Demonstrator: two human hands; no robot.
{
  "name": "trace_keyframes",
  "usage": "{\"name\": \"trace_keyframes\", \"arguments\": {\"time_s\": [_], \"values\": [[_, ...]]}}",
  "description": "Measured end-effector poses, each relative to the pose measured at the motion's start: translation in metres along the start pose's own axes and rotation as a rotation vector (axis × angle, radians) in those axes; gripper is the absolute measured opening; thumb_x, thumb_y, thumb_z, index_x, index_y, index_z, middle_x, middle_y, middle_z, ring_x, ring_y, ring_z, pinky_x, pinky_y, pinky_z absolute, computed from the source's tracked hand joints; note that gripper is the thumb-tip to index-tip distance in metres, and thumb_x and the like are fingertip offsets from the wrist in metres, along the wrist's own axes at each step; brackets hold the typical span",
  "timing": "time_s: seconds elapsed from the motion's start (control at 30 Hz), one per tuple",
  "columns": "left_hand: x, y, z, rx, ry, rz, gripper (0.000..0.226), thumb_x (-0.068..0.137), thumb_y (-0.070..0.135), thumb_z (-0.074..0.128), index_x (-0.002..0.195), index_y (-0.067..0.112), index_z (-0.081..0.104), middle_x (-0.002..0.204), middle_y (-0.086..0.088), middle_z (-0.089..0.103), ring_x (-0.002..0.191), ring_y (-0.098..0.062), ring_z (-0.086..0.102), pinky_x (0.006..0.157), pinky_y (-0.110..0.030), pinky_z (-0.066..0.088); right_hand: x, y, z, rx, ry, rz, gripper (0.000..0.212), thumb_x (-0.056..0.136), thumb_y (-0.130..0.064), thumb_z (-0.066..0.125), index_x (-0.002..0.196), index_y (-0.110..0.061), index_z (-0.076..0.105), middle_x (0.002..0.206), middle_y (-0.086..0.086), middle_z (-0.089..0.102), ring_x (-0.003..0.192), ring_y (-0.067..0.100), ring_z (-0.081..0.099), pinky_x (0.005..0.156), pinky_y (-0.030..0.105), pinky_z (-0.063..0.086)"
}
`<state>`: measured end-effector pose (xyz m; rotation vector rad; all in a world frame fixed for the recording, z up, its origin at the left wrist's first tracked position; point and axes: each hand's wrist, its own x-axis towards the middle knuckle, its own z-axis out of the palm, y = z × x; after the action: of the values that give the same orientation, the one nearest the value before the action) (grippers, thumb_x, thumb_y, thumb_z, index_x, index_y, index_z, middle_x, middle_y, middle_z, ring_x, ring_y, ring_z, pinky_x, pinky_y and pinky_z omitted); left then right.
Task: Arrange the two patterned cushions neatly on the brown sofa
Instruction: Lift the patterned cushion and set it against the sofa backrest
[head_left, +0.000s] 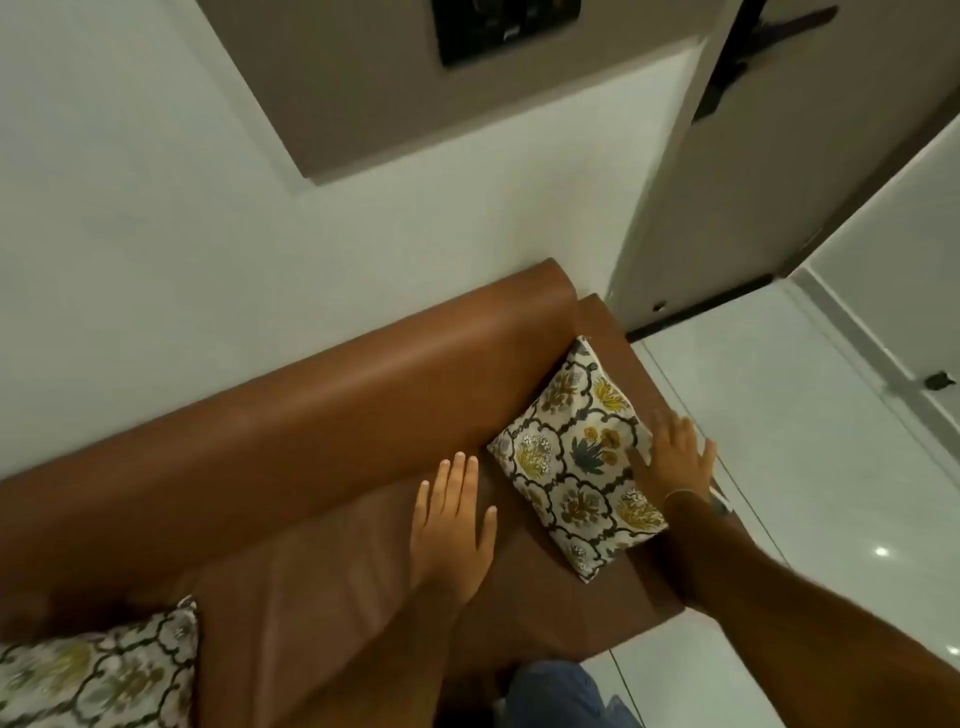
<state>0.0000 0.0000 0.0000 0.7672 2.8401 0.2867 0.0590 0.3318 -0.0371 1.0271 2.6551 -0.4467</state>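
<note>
Brown sofa (322, 415) fills the lower frame, backrest against a white wall (130, 234); its right end stops near a door (779, 156) and glossy floor tiles (779, 441). One patterned cushion (576, 457) lies flat on the seat at the right end, tilted, one corner touching the backrest. Second patterned cushion (93, 670) sits at the far left of the seat, partly cut off by the frame edge.

My right hand (672, 457) is spread flat on the right cushion's outer edge, fingers apart, pressing, not clamped on anything. My left hand (449, 530) is open, palm down, over the bare seat just beside that cushion, not touching it as far as I can tell.

Risks: the cushion is close to the sofa's open right end, so a push outward could slide it off onto the tiles. The leather looks slick, so it may skid rather than stay leaned if stood up. One-sided pressing could rotate it further off square.

Nothing blocks the seat between the cushions. My knee in blue jeans (561, 696) sits below, clear of both.
</note>
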Motion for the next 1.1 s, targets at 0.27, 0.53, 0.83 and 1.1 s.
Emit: {"name": "trace_keyframes", "arguments": {"time_s": [0.27,0.53,0.83,1.1], "values": [[0.017,-0.008,0.03,-0.081,-0.076,-0.173,0.07,0.109,0.051,0.033,0.17,0.02,0.018,0.177,0.0,0.019,0.164,-0.017,0.008,0.132,-0.051,0.016,0.042,-0.02,0.042,0.095,-0.269,0.165,0.109,0.076,-0.076,0.065,0.158,-0.018,0.023,0.156,0.017,0.042,0.142,0.039,0.039,0.119,0.058,0.023],[0.007,-0.028,0.043,-0.153,-0.182,-0.264,0.075,0.106,0.058,0.021,0.17,0.022,0.007,0.178,0.001,0.014,0.164,-0.016,0.002,0.133,-0.048,0.005,0.034,-0.063,0.056,0.17,-0.403,0.029,0.06,0.081,-0.064,0.069,0.117,-0.016,0.069,0.095,0.008,0.071,0.082,0.032,0.066,0.072,0.042,0.056],[-0.022,-0.072,0.041,-0.2,-0.207,-0.434,0.082,0.098,0.063,0.017,0.169,0.023,0.007,0.174,-0.006,0.028,0.163,-0.024,0.019,0.13,-0.044,0.001,0.003,-0.11,0.018,0.04,-0.224,-0.68,0.023,0.083,-0.027,0.076,0.103,-0.017,0.077,0.087,0.007,0.078,0.077,0.032,0.073,0.064,0.036,0.052],[-0.062,-0.089,0.034,-0.336,-0.268,-0.567,0.074,0.111,0.051,0.034,0.168,0.028,-0.007,0.179,0.005,0.005,0.164,-0.019,0.0,0.128,-0.038,-0.009,0.048,-0.188,0.014,-0.216,-0.266,-1.136,0.086,0.071,-0.005,0.077,0.15,-0.019,0.048,0.079,0.018,0.071,0.072,0.04,0.067,0.058,0.047,0.056]]}}
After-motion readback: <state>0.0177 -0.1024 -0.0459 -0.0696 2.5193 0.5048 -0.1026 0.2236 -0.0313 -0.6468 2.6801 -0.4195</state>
